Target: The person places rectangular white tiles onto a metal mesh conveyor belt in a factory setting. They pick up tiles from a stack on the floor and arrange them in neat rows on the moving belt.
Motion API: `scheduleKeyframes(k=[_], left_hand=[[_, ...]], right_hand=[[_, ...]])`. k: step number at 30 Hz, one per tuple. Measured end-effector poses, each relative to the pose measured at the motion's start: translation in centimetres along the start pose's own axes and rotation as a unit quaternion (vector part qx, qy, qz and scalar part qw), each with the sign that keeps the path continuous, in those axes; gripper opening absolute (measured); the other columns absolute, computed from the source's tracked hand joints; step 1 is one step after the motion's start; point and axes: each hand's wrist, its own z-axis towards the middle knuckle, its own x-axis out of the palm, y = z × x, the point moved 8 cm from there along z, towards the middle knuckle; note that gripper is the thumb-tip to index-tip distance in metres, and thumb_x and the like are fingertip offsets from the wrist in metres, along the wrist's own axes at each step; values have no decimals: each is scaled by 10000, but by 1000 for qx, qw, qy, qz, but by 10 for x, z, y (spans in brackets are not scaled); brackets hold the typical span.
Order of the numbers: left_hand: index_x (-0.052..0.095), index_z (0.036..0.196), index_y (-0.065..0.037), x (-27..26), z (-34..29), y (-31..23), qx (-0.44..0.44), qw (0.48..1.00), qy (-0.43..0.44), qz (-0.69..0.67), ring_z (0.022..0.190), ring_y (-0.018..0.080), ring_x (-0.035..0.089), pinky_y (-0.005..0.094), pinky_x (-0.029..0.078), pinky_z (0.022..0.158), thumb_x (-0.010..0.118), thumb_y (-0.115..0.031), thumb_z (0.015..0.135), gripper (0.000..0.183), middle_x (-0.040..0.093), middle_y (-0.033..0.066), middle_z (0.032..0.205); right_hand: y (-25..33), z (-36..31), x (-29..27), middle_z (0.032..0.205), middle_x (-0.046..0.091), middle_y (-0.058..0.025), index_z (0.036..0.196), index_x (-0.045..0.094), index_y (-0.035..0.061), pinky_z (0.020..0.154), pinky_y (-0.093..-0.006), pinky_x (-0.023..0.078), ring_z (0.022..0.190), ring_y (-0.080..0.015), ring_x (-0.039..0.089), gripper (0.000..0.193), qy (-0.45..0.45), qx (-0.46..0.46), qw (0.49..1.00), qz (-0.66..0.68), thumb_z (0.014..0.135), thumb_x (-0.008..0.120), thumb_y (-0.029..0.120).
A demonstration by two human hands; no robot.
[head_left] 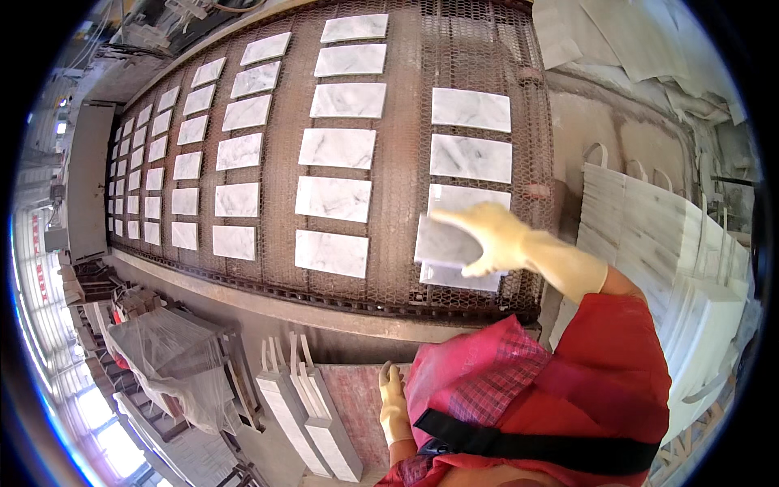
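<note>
Over the near right end of a wire-mesh conveyor [398, 122], my right hand [497, 239] in a pale yellow rubber glove grips a white marble tile [446, 241]. Its thumb and fingers span two opposite edges. That tile sits slightly askew, overlapping another marble tile [454, 277] beneath it and partly covering a third tile [466, 196]. My left hand [393, 410], gloved the same way, is low beside my body at a reddish board [353, 398]. Its fingers look extended and apart, with nothing visible in them.
Rows of grey-veined tiles [333, 197] cover the belt toward the far left. Stacked white slabs [308, 422] stand beside the reddish board. Long pale slabs [641, 219] lean at the right. A plastic-covered pile [174, 357] is at lower left. The conveyor's rail [324, 316] runs along its near side.
</note>
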Motion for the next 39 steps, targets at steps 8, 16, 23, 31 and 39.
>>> scheduleKeyframes(k=[8,16,23,31,39], left_hand=[[468,1657,-101,-3,-28,3,-31,998,-45,-12,1277,275,643,423,493,1095,631,-451,1088,687,650,142,1462],[481,1651,-99,2,-14,13,-29,999,-27,23,1236,237,649,394,516,1024,659,-379,1097,646,664,131,1453],[492,1642,-84,5,2,-6,11,998,-7,53,1221,244,649,384,526,1018,658,-380,1098,641,678,150,1430],[483,1645,-99,30,-22,-67,56,997,-6,53,1218,237,656,387,526,1003,642,-409,1100,647,669,110,1451],[693,1307,-16,9,21,2,50,985,-33,163,1101,285,693,416,537,988,649,-419,1065,472,742,165,1207]], right_hand=[[-96,107,-183,1286,728,-160,1692,402,233,1092,-459,579,1189,-335,717,1060,-214,98,948,-216,776,932,187],[-181,165,-203,1335,724,-139,1679,436,240,1085,-464,566,1225,-384,696,1118,-170,104,943,-266,694,948,103],[-185,171,-202,1385,711,-122,1699,411,220,1108,-454,562,1276,-365,685,1102,-160,95,948,-260,735,938,127],[-187,135,-219,1427,711,-137,1642,504,208,1120,-474,552,1298,-379,678,821,-290,-5,928,-234,890,830,146],[-125,11,-138,1545,674,-117,1579,608,115,1245,-405,439,1456,-278,602,563,-393,-31,917,59,1030,731,106]])
